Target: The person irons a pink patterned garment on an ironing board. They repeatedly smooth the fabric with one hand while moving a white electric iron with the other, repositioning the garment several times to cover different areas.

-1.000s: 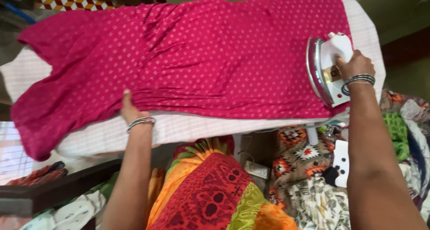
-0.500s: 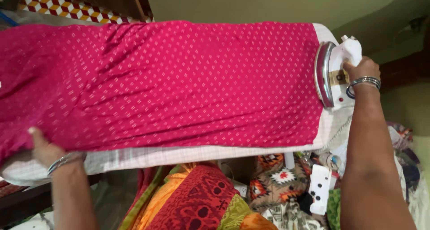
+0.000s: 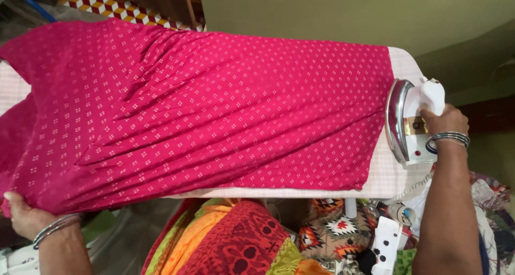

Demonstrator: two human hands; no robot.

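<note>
A pink cloth [image 3: 214,114] with small white dots lies spread along a padded surface [image 3: 399,181] covered in pale checked fabric. Its long axis runs left to right across the view, tilted slightly so the far left end sits higher in the frame. The right edge of the cloth ends straight, just short of the surface's rounded right end, and soft folds fan across it from the upper left toward the lower right. The left end spills past the surface edge and hangs down.

The left hand [image 3: 24,217] is closed on the cloth's lower left corner, fingers wrapped under the hem, with bangles [image 3: 53,228] on the wrist. The right hand [image 3: 442,122] is closed around the handle of a white iron [image 3: 410,122], also with bangles at the wrist. The iron stands on its heel at the right end of the surface, just beside the cloth's right edge; whether it touches the cloth I cannot tell. Its shiny soleplate faces left toward the cloth, and its long axis runs away from the person. A white cord [image 3: 413,188] trails from the iron off the near edge.

Below the surface lies a heap of patterned fabrics [image 3: 236,243] in orange, red and green.
</note>
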